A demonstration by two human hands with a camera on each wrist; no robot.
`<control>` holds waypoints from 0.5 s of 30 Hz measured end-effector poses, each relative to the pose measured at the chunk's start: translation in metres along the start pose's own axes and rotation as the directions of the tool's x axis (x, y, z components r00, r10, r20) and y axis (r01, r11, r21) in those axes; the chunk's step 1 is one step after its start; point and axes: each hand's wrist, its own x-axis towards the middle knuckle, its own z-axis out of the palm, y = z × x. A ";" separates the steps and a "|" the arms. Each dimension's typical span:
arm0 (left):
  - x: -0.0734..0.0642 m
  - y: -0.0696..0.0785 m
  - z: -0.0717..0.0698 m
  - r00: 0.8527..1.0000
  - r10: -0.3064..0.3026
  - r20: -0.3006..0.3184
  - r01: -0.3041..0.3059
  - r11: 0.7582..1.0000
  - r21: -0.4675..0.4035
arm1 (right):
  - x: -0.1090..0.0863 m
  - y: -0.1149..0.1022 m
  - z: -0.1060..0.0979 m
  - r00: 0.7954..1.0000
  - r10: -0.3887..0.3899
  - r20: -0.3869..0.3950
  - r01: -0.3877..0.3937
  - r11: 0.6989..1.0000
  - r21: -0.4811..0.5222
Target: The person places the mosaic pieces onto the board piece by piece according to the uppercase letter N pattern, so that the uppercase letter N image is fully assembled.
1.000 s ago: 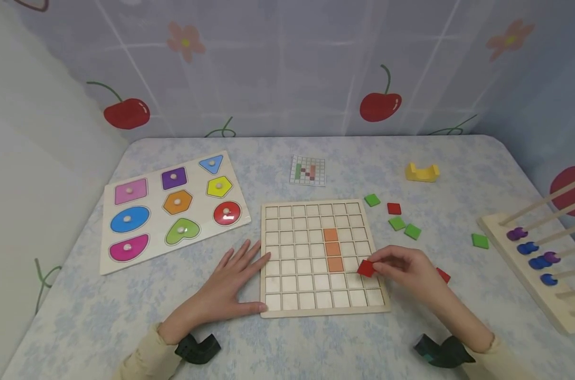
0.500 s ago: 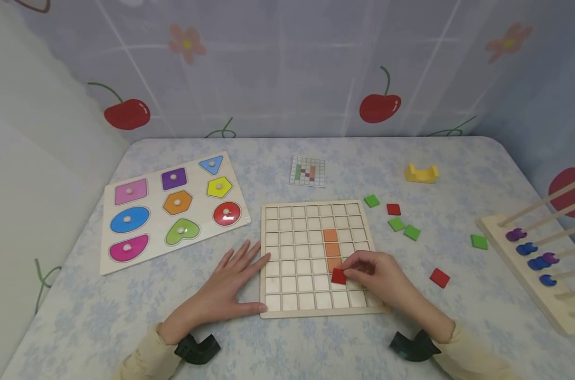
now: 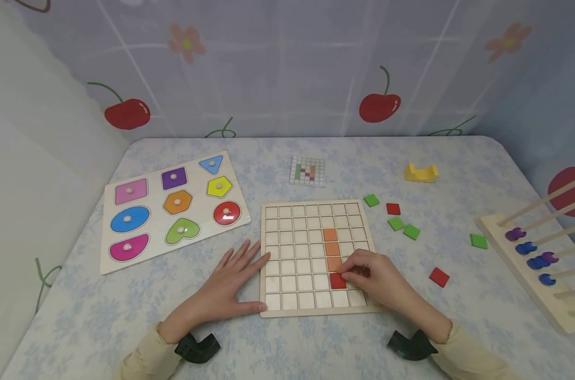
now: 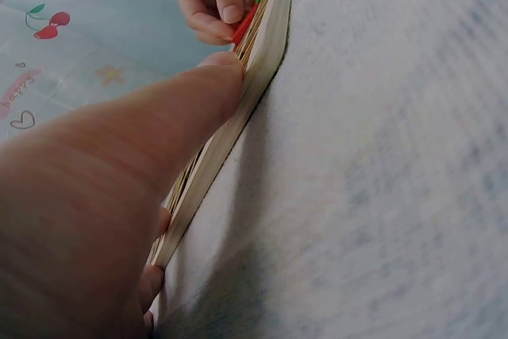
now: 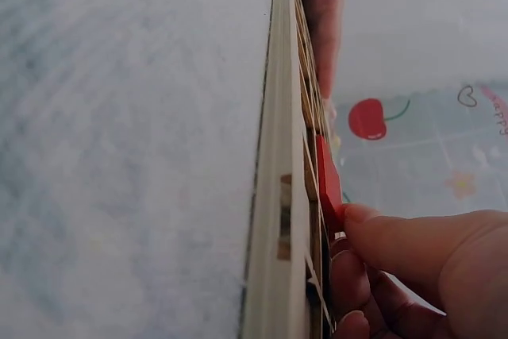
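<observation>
A wooden grid board (image 3: 301, 301) lies at the middle of the table. Three orange square tiles (image 3: 332, 249) fill a column of its cells. Directly below them, my right hand (image 3: 379, 279) pinches a red square tile (image 3: 337, 282) by its right side between thumb and fingers. In the right wrist view that red tile (image 5: 328, 184) stands slightly tilted at the cell frames. My left hand (image 3: 230, 285) lies with spread, straight fingers at the board's left edge, thumb on its lower left corner.
Loose green tiles (image 3: 412, 232) and red tiles (image 3: 439, 277) lie right of the board. Behind it is a small pattern card (image 3: 308, 171). A shape puzzle (image 3: 173, 237) sits left, a yellow block (image 3: 421, 173) back right, and a bead rack (image 3: 529, 274) at the right edge.
My right hand has moved left over the board with the red tile, then lowered it to the cell under the orange ones. My left hand has stayed in place.
</observation>
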 end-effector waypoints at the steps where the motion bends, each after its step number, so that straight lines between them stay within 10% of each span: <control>1: 0.000 0.000 0.000 1.000 0.001 0.000 -0.001 1.000 0.000 | 0.000 0.000 0.000 1.000 -0.006 0.000 0.006 1.000 -0.005; 9: 0.000 -0.001 0.001 1.000 0.000 0.001 0.000 1.000 -0.001 | -0.004 0.003 -0.020 1.000 0.022 0.010 -0.022 0.999 0.023; 15: 0.000 -0.001 0.001 1.000 -0.004 0.003 0.004 1.000 0.002 | -0.023 0.019 -0.062 0.987 0.097 -0.130 -0.100 0.995 -0.023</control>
